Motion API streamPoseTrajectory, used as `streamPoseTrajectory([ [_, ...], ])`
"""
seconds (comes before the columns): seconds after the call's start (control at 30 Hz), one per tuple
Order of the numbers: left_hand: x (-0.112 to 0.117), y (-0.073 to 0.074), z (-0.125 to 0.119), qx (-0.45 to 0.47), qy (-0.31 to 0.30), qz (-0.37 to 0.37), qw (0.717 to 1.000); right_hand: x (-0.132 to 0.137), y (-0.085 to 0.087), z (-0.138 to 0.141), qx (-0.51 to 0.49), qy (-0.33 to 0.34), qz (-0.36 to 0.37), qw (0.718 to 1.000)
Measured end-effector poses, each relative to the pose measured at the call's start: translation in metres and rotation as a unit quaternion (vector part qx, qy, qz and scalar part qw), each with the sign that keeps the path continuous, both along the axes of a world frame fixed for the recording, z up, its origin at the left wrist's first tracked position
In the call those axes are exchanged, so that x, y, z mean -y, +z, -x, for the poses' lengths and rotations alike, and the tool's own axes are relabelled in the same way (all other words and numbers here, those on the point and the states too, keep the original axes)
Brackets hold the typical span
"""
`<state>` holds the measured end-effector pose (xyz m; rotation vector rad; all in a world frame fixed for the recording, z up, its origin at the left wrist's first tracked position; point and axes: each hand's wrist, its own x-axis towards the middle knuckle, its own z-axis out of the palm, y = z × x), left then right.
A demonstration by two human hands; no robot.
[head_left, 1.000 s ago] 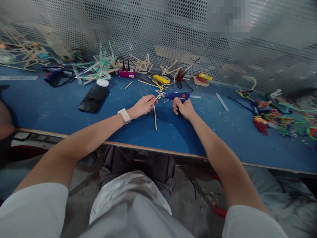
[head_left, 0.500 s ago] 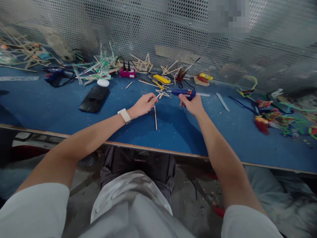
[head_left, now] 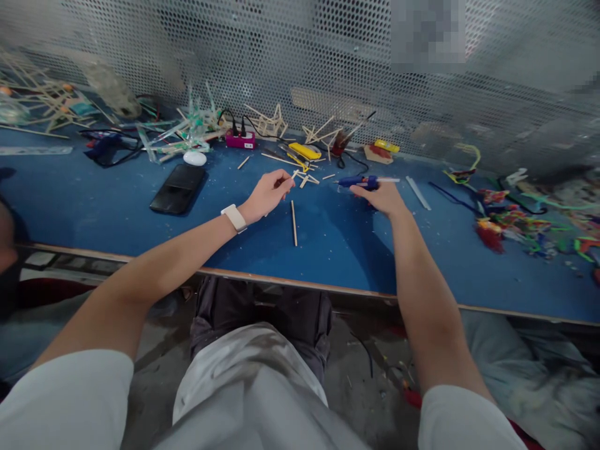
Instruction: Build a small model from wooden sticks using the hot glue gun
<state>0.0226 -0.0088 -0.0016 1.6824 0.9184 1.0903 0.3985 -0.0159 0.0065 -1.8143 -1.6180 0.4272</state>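
Observation:
Between the fingertips of my left hand (head_left: 273, 190) is a short, thin wooden stick (head_left: 295, 175), pinched and angled up to the right. My right hand (head_left: 382, 197) is closed around a blue glue gun (head_left: 359, 182), its nozzle pointing left and a clear glue stick (head_left: 389, 180) poking out of its back. A small frame of glued sticks (head_left: 307, 180) lies on the blue table just beyond my left fingertips. Nearer to me rests a single wooden stick (head_left: 294, 223), lying roughly front to back.
A black phone (head_left: 178, 189) and white oval case (head_left: 194, 159) lie left. Behind are a yellow cutter (head_left: 304, 150), a purple power block (head_left: 240, 140) with cords, and stick structures (head_left: 267, 119). Colourful scraps (head_left: 510, 219) lie right. A perforated metal screen (head_left: 281, 56) closes the back.
My right hand has moved the glue gun right and slightly toward me, away from my left hand. My left hand has shifted slightly left with the stick in its fingers.

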Motion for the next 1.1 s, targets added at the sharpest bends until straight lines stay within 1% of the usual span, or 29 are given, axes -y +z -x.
streamPoseTrajectory([
  [0.03,-0.002,0.0,0.001,0.003,0.007,-0.008,1.0,-0.001,0.0,-0.002,-0.019,-0.009,-0.012,1.0],
  [0.1,-0.004,0.0,0.002,0.008,0.017,-0.019,1.0,-0.004,0.001,-0.004,-0.079,-0.055,-0.051,0.994],
  [0.17,-0.005,0.002,0.004,0.014,0.023,-0.024,0.999,-0.007,0.006,-0.006,-0.12,-0.127,-0.113,0.978],
  [0.2,-0.005,0.004,0.004,0.017,0.027,-0.026,0.999,-0.007,0.01,-0.007,-0.114,-0.172,-0.164,0.965],
  [0.23,-0.005,0.005,0.005,0.021,0.032,-0.03,0.999,-0.007,0.015,-0.007,-0.084,-0.213,-0.226,0.947],
  [0.3,-0.006,0.008,0.006,0.029,0.043,-0.045,0.998,-0.002,0.027,-0.005,0.017,-0.275,-0.362,0.89],
  [0.33,-0.007,0.009,0.007,0.033,0.048,-0.054,0.997,0.002,0.033,-0.001,0.063,-0.282,-0.409,0.865],
  [0.37,-0.007,0.01,0.007,0.037,0.052,-0.06,0.996,0.006,0.038,0.007,0.093,-0.275,-0.432,0.854],
  [0.4,-0.008,0.011,0.007,0.041,0.054,-0.062,0.996,0.012,0.041,0.018,0.106,-0.251,-0.423,0.864],
  [0.43,-0.009,0.011,0.008,0.043,0.056,-0.062,0.996,0.017,0.043,0.033,0.106,-0.206,-0.391,0.891],
  [0.5,-0.01,0.011,0.009,0.044,0.058,-0.061,0.995,0.028,0.038,0.071,0.09,-0.082,-0.27,0.955],
  [0.53,-0.01,0.011,0.009,0.043,0.059,-0.061,0.995,0.033,0.033,0.093,0.09,-0.02,-0.197,0.976],
  [0.57,-0.011,0.011,0.009,0.04,0.059,-0.063,0.995,0.036,0.027,0.114,0.1,0.036,-0.124,0.987],
  [0.6,-0.011,0.011,0.009,0.038,0.058,-0.066,0.995,0.039,0.021,0.134,0.124,0.084,-0.052,0.987],
  [0.63,-0.011,0.01,0.009,0.037,0.057,-0.068,0.995,0.041,0.016,0.151,0.155,0.121,0.006,0.98],
  [0.67,-0.011,0.01,0.009,0.037,0.058,-0.07,0.995,0.042,0.012,0.164,0.185,0.137,0.041,0.972],
  [0.7,-0.012,0.009,0.009,0.036,0.061,-0.071,0.995,0.043,0.01,0.174,0.207,0.145,0.051,0.966],
  [0.77,-0.013,0.008,0.009,0.033,0.067,-0.074,0.994,0.041,0.01,0.184,0.226,0.154,0.07,0.959],
  [0.9,-0.015,0.006,0.009,0.032,0.067,-0.08,0.994,0.036,0.02,0.188,0.256,0.169,0.115,0.945],
  [1.0,-0.015,0.005,0.009,0.038,0.066,-0.077,0.994,0.031,0.022,0.194,0.318,0.141,0.105,0.932],
  [1.1,-0.014,0.005,0.009,0.034,0.071,-0.071,0.994,0.027,0.017,0.203,0.324,0.135,0.092,0.932],
])
